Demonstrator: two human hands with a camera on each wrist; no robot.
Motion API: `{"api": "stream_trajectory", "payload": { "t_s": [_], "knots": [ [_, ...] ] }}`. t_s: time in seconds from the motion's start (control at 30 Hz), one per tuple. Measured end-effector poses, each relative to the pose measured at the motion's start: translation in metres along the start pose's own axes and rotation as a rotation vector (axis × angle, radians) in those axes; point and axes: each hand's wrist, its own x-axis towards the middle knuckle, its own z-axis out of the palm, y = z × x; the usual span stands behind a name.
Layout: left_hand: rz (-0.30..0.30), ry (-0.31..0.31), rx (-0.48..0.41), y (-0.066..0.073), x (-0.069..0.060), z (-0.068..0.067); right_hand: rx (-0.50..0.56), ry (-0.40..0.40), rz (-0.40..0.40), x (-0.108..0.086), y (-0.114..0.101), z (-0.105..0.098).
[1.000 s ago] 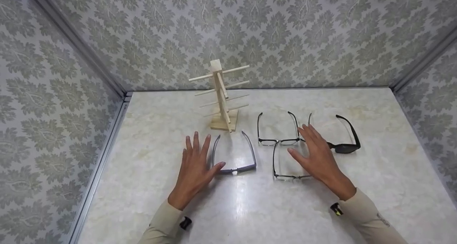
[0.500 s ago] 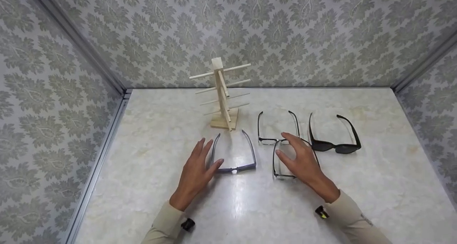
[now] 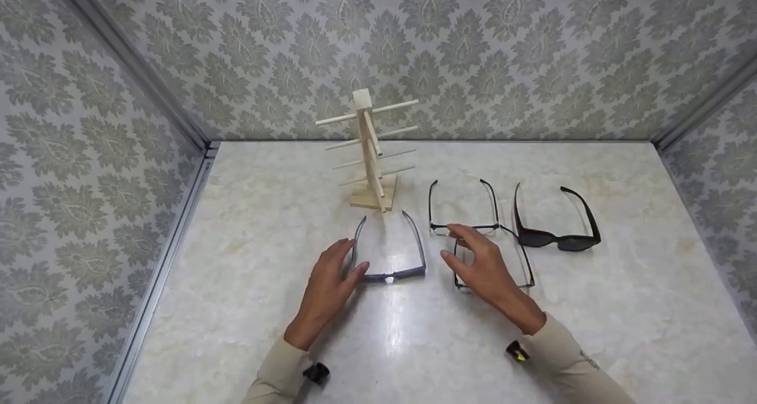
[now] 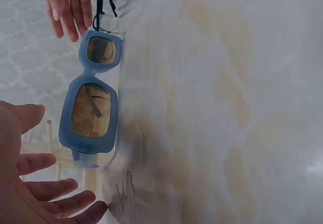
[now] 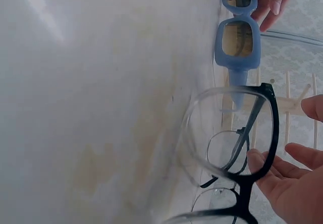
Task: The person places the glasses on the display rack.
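Note:
Blue-framed sunglasses (image 3: 393,275) lie on the table with their temples toward the wooden stand (image 3: 369,155). The left hand (image 3: 324,285) is at their left end, fingers spread and relaxed; whether it touches them cannot be told. In the left wrist view the blue frame (image 4: 89,144) stands beside the open left hand (image 4: 35,183). Over the nearer clear glasses (image 3: 528,285) hovers the right hand (image 3: 488,274), fingers loosely bent, holding nothing. The right wrist view has the black-and-clear frame (image 5: 272,133) in front of the right hand (image 5: 298,188).
Another pair of clear glasses (image 3: 495,206) lies behind the nearer pair, and black sunglasses (image 3: 576,242) lie to their right. The bare wooden stand has several pegs. Patterned walls (image 3: 414,55) border the white table (image 3: 248,232) at the back and sides.
The right hand has moved left, from beside the black sunglasses to over the nearer clear glasses, uncovering the black sunglasses. The left hand's fingers have drawn closer together beside the blue sunglasses.

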Motion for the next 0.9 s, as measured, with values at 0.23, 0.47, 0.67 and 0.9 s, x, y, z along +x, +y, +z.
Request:
{"api": "stream_trajectory", "payload": {
  "t_s": [0.23, 0.47, 0.67, 0.9],
  "knots": [
    [0.001, 0.022, -0.116, -0.006, 0.001, 0.006, -0.002, -0.017, -0.049, 0.003, -0.003, 0.012],
    [0.027, 0.034, -0.165, -0.010, 0.002, 0.010, -0.014, -0.041, -0.015, 0.003, -0.007, 0.019],
    [0.063, 0.054, -0.183, -0.026, 0.000, 0.018, 0.031, -0.088, 0.014, 0.005, -0.010, 0.026],
    [0.071, 0.017, -0.194, -0.032, -0.003, 0.022, 0.032, -0.155, 0.044, 0.009, -0.014, 0.035]
  ]
}}
